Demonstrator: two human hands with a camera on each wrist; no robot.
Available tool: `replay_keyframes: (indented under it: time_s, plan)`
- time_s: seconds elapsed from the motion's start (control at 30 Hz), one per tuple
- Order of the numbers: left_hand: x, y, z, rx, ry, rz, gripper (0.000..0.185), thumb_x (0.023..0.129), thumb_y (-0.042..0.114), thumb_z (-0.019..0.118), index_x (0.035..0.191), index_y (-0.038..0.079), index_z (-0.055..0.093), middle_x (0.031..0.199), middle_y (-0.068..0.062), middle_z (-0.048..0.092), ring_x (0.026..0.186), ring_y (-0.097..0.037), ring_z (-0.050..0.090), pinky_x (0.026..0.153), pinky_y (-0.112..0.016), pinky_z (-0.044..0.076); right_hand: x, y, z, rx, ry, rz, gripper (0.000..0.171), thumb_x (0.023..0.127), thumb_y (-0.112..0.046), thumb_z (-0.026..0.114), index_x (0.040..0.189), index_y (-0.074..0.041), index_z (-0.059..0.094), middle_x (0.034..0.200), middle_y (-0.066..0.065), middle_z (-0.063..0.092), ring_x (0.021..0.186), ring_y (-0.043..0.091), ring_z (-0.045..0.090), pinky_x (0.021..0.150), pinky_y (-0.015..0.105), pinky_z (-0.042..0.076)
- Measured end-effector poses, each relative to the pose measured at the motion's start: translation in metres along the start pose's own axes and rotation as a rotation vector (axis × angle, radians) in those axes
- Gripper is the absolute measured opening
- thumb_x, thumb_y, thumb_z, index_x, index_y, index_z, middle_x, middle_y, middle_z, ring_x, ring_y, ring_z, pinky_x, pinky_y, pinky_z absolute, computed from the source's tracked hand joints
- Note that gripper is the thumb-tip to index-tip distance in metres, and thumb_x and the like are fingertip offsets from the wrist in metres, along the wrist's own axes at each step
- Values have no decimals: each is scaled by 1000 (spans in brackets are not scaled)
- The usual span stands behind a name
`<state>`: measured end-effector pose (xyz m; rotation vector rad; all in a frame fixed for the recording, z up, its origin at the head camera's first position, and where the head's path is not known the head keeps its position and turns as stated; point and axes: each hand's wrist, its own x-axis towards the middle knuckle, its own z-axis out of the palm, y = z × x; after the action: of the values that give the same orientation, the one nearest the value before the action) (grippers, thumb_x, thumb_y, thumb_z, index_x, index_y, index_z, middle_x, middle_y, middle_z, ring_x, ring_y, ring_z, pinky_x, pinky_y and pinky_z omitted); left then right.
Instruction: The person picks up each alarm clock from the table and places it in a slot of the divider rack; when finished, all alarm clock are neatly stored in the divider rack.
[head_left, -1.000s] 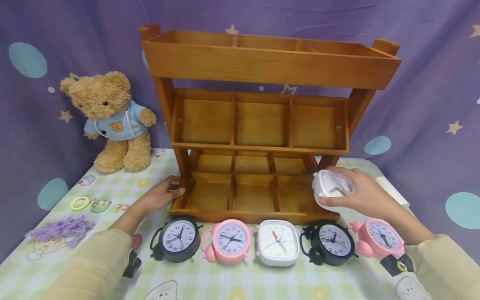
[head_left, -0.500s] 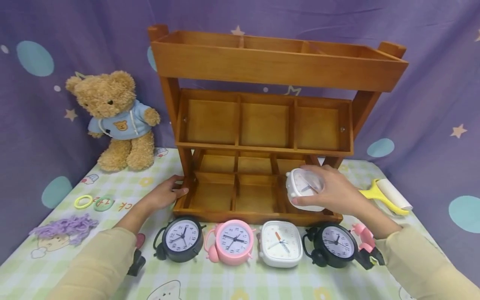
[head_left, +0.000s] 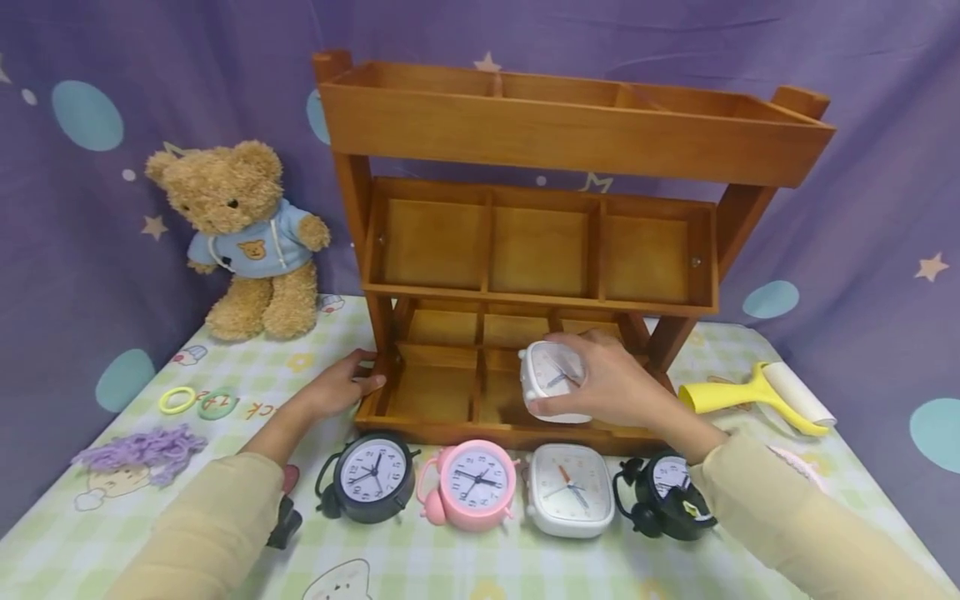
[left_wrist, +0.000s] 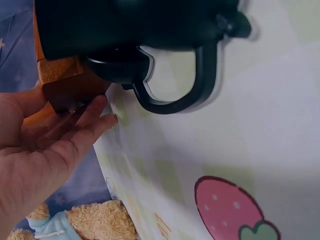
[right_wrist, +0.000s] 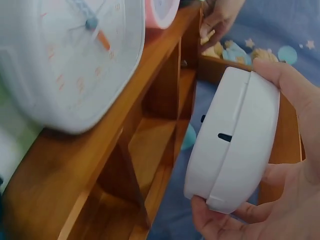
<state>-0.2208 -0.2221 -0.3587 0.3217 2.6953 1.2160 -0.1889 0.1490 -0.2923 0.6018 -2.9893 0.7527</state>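
Observation:
My right hand grips a small white square alarm clock over the front row of the wooden shelf's bottom tray, about at its middle compartment. The right wrist view shows that clock's white back pinched between thumb and fingers. My left hand rests against the tray's left front corner, fingers straight. A row of clocks lies on the tablecloth before the shelf: black, pink, white square and a second black one partly behind my right sleeve.
A teddy bear in a blue hoodie sits back left. A yellow ring, a green ring and purple yarn lie at the left. A yellow-handled lint roller lies right of the shelf. Purple curtain behind.
My right hand has carried the white clock leftward from the shelf's right end to above the middle of the bottom tray. The left hand stays at the tray's corner.

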Motion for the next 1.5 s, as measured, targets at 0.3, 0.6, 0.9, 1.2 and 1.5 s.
replay_keyframes:
  time_s: [0.3, 0.6, 0.9, 1.2, 1.5]
  plan:
    - [-1, -1, 2, 5, 20, -7, 48, 104, 8, 54, 139, -20, 37, 133, -44, 50, 125, -55, 51, 103, -57, 46, 23, -26, 23, 19, -11, -82, 90, 69, -59, 87, 143, -18, 58, 123, 10, 66, 120, 36, 53, 94, 54, 49]
    - [1, -3, 2, 20, 23, -5, 50, 104, 9, 55, 140, -20, 37, 134, -43, 50, 125, -54, 51, 104, -57, 45, 50, -53, 41, 33, -3, -105, 91, 68, -60, 87, 143, -17, 59, 117, 8, 65, 104, 25, 57, 84, 41, 52]
    - [1, 0, 3, 3, 30, 10, 49, 102, 8, 57, 138, -20, 40, 130, -42, 54, 123, -54, 53, 104, -57, 45, 74, -68, 63, 23, -51, -148, 81, 72, -59, 85, 138, -18, 61, 107, 2, 69, 94, 20, 62, 79, 36, 53]
    - [-2, 0, 2, -13, 27, -6, 50, 102, 9, 57, 140, -18, 39, 131, -40, 54, 125, -53, 52, 105, -56, 45, 90, -84, 80, 0, -92, -118, 87, 72, -63, 83, 141, -16, 58, 111, 7, 67, 100, 24, 60, 84, 39, 52]
    - [-4, -1, -1, -35, 14, 12, 46, 103, 8, 56, 139, -16, 41, 132, -41, 53, 126, -53, 51, 103, -56, 46, 100, -94, 93, -84, -156, -85, 91, 74, -66, 80, 144, -13, 55, 114, 12, 64, 103, 26, 59, 85, 40, 52]
